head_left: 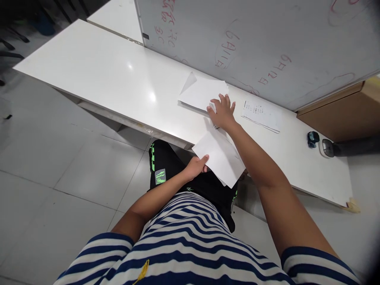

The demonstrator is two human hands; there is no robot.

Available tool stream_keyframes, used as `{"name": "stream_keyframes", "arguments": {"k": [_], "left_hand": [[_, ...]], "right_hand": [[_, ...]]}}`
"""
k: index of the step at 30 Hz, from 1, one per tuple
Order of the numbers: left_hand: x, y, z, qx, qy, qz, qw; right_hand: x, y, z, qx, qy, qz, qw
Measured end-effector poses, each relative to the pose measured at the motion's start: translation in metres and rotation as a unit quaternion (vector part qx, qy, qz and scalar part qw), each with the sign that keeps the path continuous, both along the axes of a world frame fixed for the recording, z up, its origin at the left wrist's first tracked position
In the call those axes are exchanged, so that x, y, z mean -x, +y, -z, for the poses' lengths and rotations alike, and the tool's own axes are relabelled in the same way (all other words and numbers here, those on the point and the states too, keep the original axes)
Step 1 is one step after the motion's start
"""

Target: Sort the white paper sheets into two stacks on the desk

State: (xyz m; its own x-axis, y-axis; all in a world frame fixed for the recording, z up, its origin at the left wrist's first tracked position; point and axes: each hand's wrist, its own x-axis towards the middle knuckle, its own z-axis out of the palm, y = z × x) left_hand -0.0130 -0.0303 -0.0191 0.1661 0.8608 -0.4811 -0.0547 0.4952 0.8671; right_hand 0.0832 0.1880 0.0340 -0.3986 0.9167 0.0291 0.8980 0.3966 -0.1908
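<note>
My left hand [196,167] grips a few white paper sheets [222,156] by their left edge, thumb on top, over my lap at the desk's front edge. The sheets lie tilted, partly over the desk. My right hand [222,111] rests at the near right corner of a stack of white paper [202,93] on the desk, fingers spread. Paper curls up by its thumb and index finger. One corner sheet at the stack's far left sticks out askew. Something small and dark shows under my right hand, too hidden to name.
The white desk [97,75] runs along a whiteboard [267,35] with red writing. To the right are printed sheets [261,114], a small dark blue object [312,139], a grey-white rounded object [327,148] and a cardboard box [335,109].
</note>
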Motion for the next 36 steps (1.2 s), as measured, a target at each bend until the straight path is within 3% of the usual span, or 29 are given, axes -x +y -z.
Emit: {"name": "stream_keyframes", "arguments": {"k": [13, 36], "left_hand": [[0.002, 0.004, -0.001, 0.003, -0.011, -0.007, 1.0], [0.01, 0.004, -0.004, 0.02, -0.012, -0.001, 1.0]], "right_hand": [[-0.002, 0.01, 0.017, 0.014, -0.024, -0.011, 1.0], [0.005, 0.005, 0.018, 0.015, -0.028, -0.021, 0.999]]}}
